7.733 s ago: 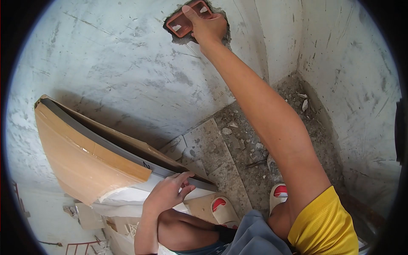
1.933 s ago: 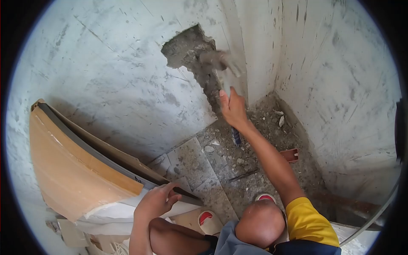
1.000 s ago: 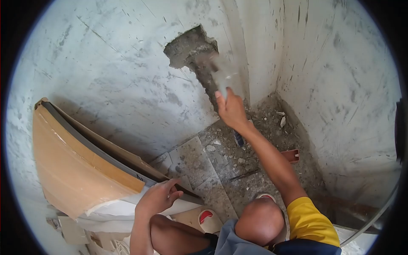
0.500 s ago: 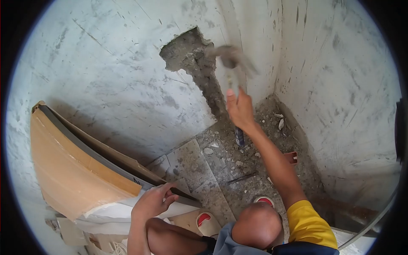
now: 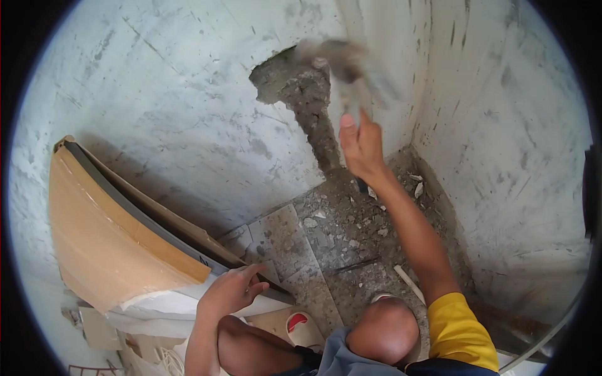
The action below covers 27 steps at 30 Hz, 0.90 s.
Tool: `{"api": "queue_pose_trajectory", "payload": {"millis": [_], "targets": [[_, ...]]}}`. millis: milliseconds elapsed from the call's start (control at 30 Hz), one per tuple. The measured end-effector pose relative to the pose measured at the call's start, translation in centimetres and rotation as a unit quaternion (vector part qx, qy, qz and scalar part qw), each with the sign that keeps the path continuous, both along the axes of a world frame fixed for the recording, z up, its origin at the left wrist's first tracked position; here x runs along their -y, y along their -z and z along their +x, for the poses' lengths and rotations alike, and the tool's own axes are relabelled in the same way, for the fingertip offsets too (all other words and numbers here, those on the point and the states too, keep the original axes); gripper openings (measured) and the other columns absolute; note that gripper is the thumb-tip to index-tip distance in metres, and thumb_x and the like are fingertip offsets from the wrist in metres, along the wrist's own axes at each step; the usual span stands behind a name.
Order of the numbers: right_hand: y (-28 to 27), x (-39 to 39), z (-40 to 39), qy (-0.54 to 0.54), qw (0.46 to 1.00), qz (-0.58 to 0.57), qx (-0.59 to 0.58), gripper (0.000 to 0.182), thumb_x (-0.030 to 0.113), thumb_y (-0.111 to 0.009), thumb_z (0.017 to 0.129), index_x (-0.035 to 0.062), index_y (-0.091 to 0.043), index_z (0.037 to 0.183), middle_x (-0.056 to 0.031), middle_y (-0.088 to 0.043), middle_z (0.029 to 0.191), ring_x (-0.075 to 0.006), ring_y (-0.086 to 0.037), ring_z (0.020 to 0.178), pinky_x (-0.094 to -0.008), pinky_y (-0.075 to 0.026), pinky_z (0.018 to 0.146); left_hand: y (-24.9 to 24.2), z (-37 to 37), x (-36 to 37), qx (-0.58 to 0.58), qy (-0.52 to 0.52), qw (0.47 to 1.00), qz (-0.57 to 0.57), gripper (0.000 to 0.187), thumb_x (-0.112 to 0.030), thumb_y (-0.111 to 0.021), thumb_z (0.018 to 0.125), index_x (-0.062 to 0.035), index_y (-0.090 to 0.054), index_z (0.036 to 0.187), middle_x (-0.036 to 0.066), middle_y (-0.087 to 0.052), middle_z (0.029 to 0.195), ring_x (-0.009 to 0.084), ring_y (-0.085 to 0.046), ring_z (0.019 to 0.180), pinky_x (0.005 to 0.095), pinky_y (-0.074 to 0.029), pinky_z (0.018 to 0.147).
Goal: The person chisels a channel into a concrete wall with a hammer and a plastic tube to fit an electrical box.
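A hammer (image 5: pixel 347 69), blurred by motion, is in my right hand (image 5: pixel 362 149), which is wrapped round its handle. Its head is in front of the right edge of a rough, broken-out hollow (image 5: pixel 301 84) in the white wall (image 5: pixel 188 119); whether it touches the wall cannot be made out. The dark handle end shows below my fist. My left hand (image 5: pixel 233 289) holds nothing, its fingers loosely bent and apart, above my knee and beside the edge of a large cardboard-wrapped panel (image 5: pixel 125 219).
Rubble (image 5: pixel 351 235) covers the floor by the wall corner, with a thin dark rod (image 5: pixel 357 266) and a pale strip (image 5: pixel 409 283) on it. Dusty tiles (image 5: pixel 276 241) lie left of it. Sandalled feet and bent knees are at the bottom. White cord (image 5: pixel 170 361) lies lower left.
My right hand and the hammer have moved up and slightly right. The view has shifted a little. The pale strip shows more, and the reddish box is now hidden behind my right arm.
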State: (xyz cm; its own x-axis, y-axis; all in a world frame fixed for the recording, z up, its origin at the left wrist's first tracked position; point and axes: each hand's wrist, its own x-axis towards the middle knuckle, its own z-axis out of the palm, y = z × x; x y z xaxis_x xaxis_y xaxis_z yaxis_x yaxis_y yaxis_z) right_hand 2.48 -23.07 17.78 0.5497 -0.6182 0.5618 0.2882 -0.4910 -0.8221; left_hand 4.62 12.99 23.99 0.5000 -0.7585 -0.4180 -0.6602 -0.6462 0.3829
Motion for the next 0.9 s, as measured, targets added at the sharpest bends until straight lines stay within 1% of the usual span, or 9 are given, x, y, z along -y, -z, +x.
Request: {"api": "queue_pose_trajectory", "payload": {"millis": [133,200,333,433,500,600,700,867,900], "targets": [[3.1,-0.3,4.2,0.061,0.991,0.023,0.117,0.055,0.042,-0.052,0.099,-0.0121,-0.058,0.104,-0.0282,-0.059,0.065,-0.0449,-0.065,0.069,-0.0524,-0.048,0.064,-0.1,0.0,-0.1,0.007,-0.019,1.000,0.016,0.035,-0.020,-0.071,0.089,-0.0036,-0.061,0.119,0.015,-0.068,0.084,0.0329,-0.066,0.079,0.0407,-0.051,0.072],[4.6,1.1,4.1,0.003,0.954,-0.145,-0.262,0.051,0.043,-0.053,0.099,-0.0078,-0.059,0.101,-0.0269,-0.059,0.066,-0.0442,-0.064,0.068,-0.0514,-0.047,0.063,0.5,-0.3,0.1,0.007,-0.031,0.999,0.023,0.035,-0.020,-0.071,0.089,-0.0041,-0.062,0.118,0.015,-0.068,0.085,0.0336,-0.066,0.080,0.0415,-0.051,0.072],[4.4,1.8,-1.2,-0.033,0.962,-0.100,-0.254,0.046,0.042,-0.055,0.098,-0.0040,-0.059,0.097,-0.0286,-0.061,0.070,-0.0481,-0.063,0.071,-0.0522,-0.048,0.065,4.5,0.2,2.1,0.016,0.118,0.991,0.066,0.032,-0.024,-0.067,0.090,-0.0070,-0.062,0.117,0.018,-0.069,0.092,0.0377,-0.066,0.089,0.0459,-0.052,0.076],[5.9,0.3,-6.8,0.060,0.981,-0.027,-0.181,0.041,0.040,-0.056,0.098,0.0001,-0.056,0.090,-0.0192,-0.061,0.063,-0.0372,-0.062,0.056,-0.0456,-0.048,0.054,11.2,1.7,5.3,0.036,0.272,0.958,0.081,0.030,-0.023,-0.065,0.090,-0.0094,-0.063,0.117,0.017,-0.069,0.093,0.0384,-0.067,0.086,0.0468,-0.053,0.076],[5.6,-0.3,-10.9,-0.039,0.963,0.222,-0.145,0.042,0.041,-0.056,0.099,0.0013,-0.052,0.087,-0.0073,-0.054,0.061,-0.0172,-0.051,0.045,-0.0337,-0.042,0.043,16.5,1.4,8.0,0.104,0.281,0.952,0.065,0.027,-0.023,-0.064,0.090,-0.0092,-0.066,0.113,0.016,-0.069,0.095,0.0394,-0.066,0.085,0.0491,-0.053,0.076],[8.5,-0.8,-16.2,-0.003,0.954,0.270,-0.127,0.038,0.040,-0.056,0.099,0.0041,-0.050,0.087,0.0006,-0.047,0.060,-0.0063,-0.044,0.043,-0.0246,-0.036,0.038,24.2,-0.4,11.5,0.107,0.263,0.956,0.072,0.023,-0.026,-0.061,0.092,-0.0090,-0.069,0.106,0.017,-0.069,0.092,0.0400,-0.065,0.085,0.0506,-0.052,0.074],[11.3,-0.6,-20.8,0.034,0.956,0.255,-0.143,0.036,0.037,-0.058,0.099,0.0034,-0.051,0.088,-0.0002,-0.048,0.060,-0.0080,-0.044,0.041,-0.0256,-0.036,0.038,30.9,-4.3,13.4,0.054,0.173,0.983,0.041,0.025,-0.030,-0.059,0.094,-0.0082,-0.071,0.094,0.019,-0.069,0.090,0.0403,-0.065,0.086,0.0502,-0.053,0.075],[14.5,-2.0,-25.9,0.139,0.936,0.243,-0.213,0.032,0.032,-0.060,0.098,0.0020,-0.053,0.090,-0.0012,-0.049,0.059,-0.0106,-0.046,0.041,-0.0276,-0.036,0.038,32.2,-14.3,15.9,-0.071,0.035,0.996,0.045,0.045,-0.047,-0.051,0.097,-0.0074,-0.072,0.095,0.020,-0.070,0.086,0.0409,-0.068,0.084,0.0508,-0.054,0.075],[14.7,-2.2,-26.7,0.173,0.920,0.203,-0.286,0.035,0.035,-0.061,0.097,0.0004,-0.056,0.095,-0.0053,-0.055,0.066,-0.0148,-0.054,0.053,-0.0311,-0.043,0.047,32.3,-16.3,16.6,-0.096,0.023,0.992,0.074,0.048,-0.049,-0.049,0.098,-0.0073,-0.072,0.098,0.020,-0.070,0.086,0.0417,-0.068,0.084,0.0507,-0.054,0.075]]}}
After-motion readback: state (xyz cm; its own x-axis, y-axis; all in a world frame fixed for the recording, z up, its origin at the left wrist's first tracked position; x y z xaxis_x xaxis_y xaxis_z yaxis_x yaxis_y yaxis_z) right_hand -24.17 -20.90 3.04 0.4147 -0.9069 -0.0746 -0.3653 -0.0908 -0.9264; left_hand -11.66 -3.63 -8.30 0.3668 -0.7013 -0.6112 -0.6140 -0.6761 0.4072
